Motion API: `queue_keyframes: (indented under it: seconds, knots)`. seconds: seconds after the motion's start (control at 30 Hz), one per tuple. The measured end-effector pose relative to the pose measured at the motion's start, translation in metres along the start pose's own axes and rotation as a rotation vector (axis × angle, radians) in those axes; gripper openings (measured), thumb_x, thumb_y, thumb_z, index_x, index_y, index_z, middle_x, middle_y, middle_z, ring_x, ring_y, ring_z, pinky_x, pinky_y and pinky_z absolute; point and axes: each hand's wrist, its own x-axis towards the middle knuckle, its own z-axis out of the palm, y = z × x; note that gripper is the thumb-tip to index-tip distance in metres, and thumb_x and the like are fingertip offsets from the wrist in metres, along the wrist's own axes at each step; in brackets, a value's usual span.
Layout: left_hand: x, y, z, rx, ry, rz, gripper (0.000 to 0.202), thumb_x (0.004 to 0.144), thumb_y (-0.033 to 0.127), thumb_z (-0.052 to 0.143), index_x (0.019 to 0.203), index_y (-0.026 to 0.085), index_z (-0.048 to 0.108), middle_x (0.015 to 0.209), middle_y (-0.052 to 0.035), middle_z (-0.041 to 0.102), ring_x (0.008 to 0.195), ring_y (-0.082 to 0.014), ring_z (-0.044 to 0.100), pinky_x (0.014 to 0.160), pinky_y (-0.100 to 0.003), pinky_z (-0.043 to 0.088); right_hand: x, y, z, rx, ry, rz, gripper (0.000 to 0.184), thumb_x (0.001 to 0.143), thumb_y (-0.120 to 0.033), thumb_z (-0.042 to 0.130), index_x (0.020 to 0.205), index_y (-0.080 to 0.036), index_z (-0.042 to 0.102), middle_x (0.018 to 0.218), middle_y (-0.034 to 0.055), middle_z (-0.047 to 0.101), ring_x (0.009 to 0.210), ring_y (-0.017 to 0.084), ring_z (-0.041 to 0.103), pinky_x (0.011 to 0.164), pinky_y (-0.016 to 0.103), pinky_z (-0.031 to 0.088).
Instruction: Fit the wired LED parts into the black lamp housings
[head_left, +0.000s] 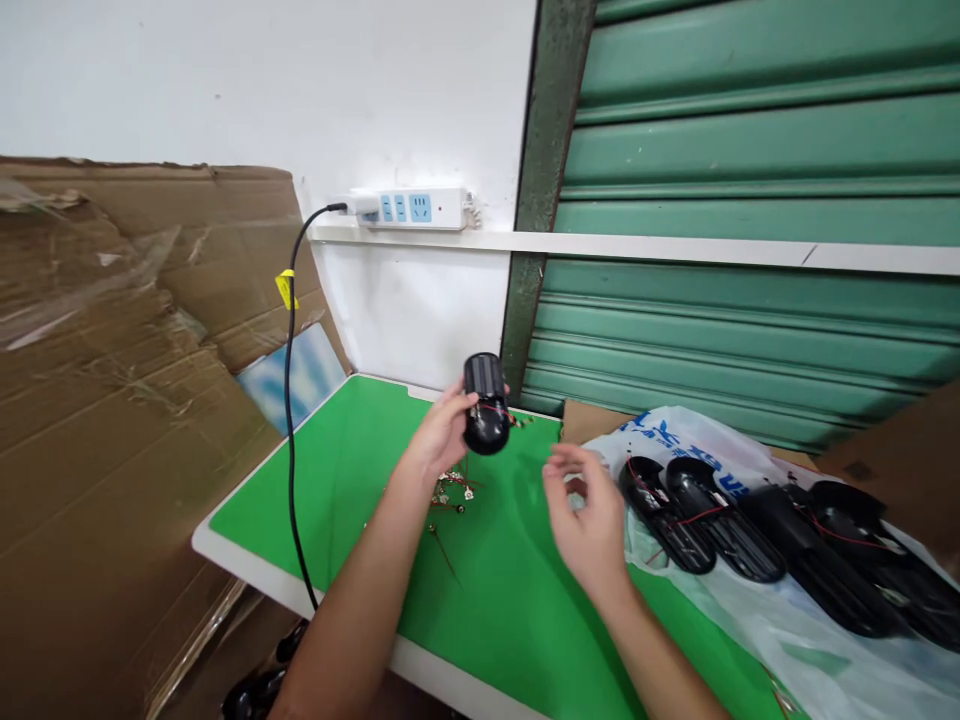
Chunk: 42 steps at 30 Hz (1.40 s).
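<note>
My left hand (442, 435) is closed round a black oblong plastic housing (485, 402), held upright above the green table top (337, 480); thin red wires hang from the housing. To its right, my right hand (589, 520) hovers with curled, slightly spread fingers and holds nothing that I can see. It hangs between the held housing and a row of several similar black housings (750, 540) with red wires, lying on a clear plastic bag (810, 650).
Small wired parts (450, 492) lie on the green top under my left hand. A black cable (289, 400) runs down from a white power strip (409, 208) on the wall ledge. Brown cardboard (112, 400) stands at left; a green roller shutter (750, 200) fills the right.
</note>
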Motion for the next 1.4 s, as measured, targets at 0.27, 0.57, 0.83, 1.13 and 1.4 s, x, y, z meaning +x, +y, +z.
queue_keyframes:
  seconds: [0.27,0.57,0.83,1.13,1.4]
  knots:
    - [0.007,0.008,-0.018,-0.059,0.120,0.167,0.073,0.068,0.023,0.081,0.134,0.011,0.052,0.112,-0.0167,0.073,0.107,-0.0300,0.070,0.096,-0.043,0.053,-0.046,-0.010,0.056,-0.264,-0.499,-0.310,0.015,0.091,-0.017,0.061,0.104,-0.017,0.067,0.096,0.0080,0.062,0.092,0.025,0.056,0.082,0.040,0.048]
    - [0.008,0.000,-0.011,-0.047,0.127,0.110,0.065,0.069,0.024,0.078,0.129,0.012,0.055,0.109,-0.0159,0.073,0.107,-0.0321,0.070,0.093,-0.045,0.055,-0.046,0.004,0.074,-0.378,-0.529,-0.229,0.010,0.091,-0.011,0.062,0.085,-0.017,0.066,0.089,0.0056,0.061,0.089,0.024,0.052,0.079,0.039,0.044]
    - [0.007,0.001,-0.012,-0.060,0.191,0.115,0.062,0.071,0.020,0.066,0.131,0.012,0.053,0.101,-0.0129,0.074,0.100,-0.0266,0.071,0.089,-0.041,0.057,-0.035,-0.001,0.056,-0.306,-0.451,-0.266,0.013,0.094,-0.009,0.053,0.089,-0.017,0.062,0.090,0.0059,0.062,0.087,0.023,0.052,0.078,0.037,0.041]
    - [0.006,-0.004,-0.011,-0.014,0.185,-0.049,0.048,0.071,0.016,0.064,0.119,0.012,0.062,0.099,-0.0110,0.074,0.083,-0.0216,0.072,0.075,-0.031,0.057,-0.007,0.012,0.015,-0.268,-0.307,-0.159,0.013,0.096,-0.014,0.047,0.088,-0.018,0.056,0.084,0.0042,0.059,0.077,0.019,0.056,0.069,0.031,0.042]
    - [-0.004,-0.004,-0.011,0.129,-0.032,-0.351,0.038,0.065,0.026,0.075,0.099,0.009,0.070,0.095,-0.0126,0.075,0.065,-0.0216,0.069,0.061,-0.031,0.054,0.022,0.026,-0.021,-0.321,0.010,-0.091,0.015,0.099,-0.024,0.043,0.088,-0.018,0.052,0.081,0.0042,0.056,0.069,0.017,0.055,0.065,0.030,0.042]
